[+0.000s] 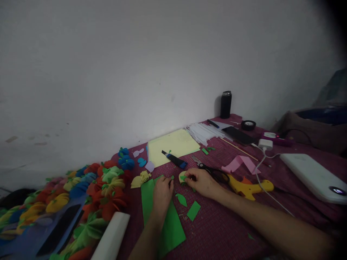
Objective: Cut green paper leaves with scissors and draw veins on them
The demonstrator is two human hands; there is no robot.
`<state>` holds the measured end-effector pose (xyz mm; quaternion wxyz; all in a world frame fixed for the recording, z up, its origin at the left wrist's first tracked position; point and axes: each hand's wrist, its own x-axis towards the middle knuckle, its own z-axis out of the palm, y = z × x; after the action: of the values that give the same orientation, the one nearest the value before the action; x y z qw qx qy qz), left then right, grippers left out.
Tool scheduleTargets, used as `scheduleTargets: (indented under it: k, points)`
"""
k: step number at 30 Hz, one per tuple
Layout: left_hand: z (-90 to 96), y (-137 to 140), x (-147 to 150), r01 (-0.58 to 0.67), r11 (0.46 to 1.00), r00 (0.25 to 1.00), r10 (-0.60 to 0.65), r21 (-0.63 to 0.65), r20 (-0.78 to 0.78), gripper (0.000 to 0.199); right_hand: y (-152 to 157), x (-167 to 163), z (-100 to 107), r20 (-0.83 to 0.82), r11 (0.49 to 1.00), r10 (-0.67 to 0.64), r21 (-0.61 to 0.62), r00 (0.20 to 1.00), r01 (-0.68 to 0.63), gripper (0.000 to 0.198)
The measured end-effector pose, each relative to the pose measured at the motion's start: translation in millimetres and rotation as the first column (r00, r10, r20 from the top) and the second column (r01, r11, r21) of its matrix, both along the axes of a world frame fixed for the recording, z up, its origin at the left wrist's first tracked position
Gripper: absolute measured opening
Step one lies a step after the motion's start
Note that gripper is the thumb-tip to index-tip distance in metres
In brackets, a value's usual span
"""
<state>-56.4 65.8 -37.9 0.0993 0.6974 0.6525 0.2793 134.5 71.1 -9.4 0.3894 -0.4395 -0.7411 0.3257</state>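
Note:
My left hand [163, 193] lies over a green craft sheet [172, 231], fingers curled, with a tiny green scrap [172, 177] at its fingertips. To the right, my right hand [202, 181] pinches a small green piece [183, 178] against or just above a pale yellow cutout [181, 175]. I cannot tell whether those two pieces are joined. Between the hands and lower down lie a green leaf shape [181, 199] and a green rectangle [193, 211]. Black-handled scissors [210, 169] rest behind my right hand, close to a yellow glue gun [245, 187].
Colourful craft flowers [108, 187] crowd the left side beside a white roll [112, 234]. A box cutter [175, 159] sits on pale yellow sheets [173, 142]. At right are a pink strip [240, 164], a phone [238, 135], a white power bank [311, 175] and trailing cables. A black can [226, 104] stands behind.

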Motion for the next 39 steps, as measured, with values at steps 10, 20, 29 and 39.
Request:
scheduleTargets:
  k: [10,20,29,39]
  points:
    - [15.6,2,-12,-0.152,0.988,0.834,0.138,-0.019,0.534,0.029,-8,2,0,0.378,0.989,0.031,0.126,0.925,-0.084,0.013]
    - [24.1,-13,6,0.018,0.989,0.61,0.107,-0.149,0.785,0.026,-18,3,4,0.562,0.971,0.123,0.104,0.818,-0.217,0.014]
    - [4.0,-5,-3,-0.035,0.991,0.807,0.103,-0.127,0.581,0.021,-17,12,20,0.661,0.977,0.205,-0.1,0.722,-0.186,0.01]
    - [11.3,-8,-1,-0.128,0.991,0.848,0.084,0.049,0.523,0.024,-29,17,15,0.663,0.923,0.37,-0.181,0.651,-0.34,0.006]
